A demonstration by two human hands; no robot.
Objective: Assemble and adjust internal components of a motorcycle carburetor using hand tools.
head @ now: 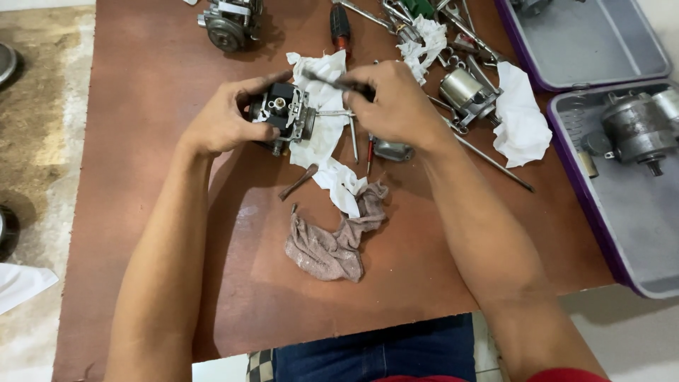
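My left hand (226, 117) grips a small black and silver carburettor body (283, 113) just above the brown board (155, 71). My right hand (396, 102) holds a thin dark tool (332, 81) whose tip points left over the carburettor. White paper tissue (322, 131) lies under both hands. A small silver metal cover (392, 150) rests just below my right hand.
A dirty grey rag (332, 244) lies nearer me. A second engine part (230, 25), a red-handled screwdriver (341, 28), several wrenches and a silver cylinder (463, 88) crowd the far side. An open grey and purple case (636, 212) with a motor (636, 127) sits at right.
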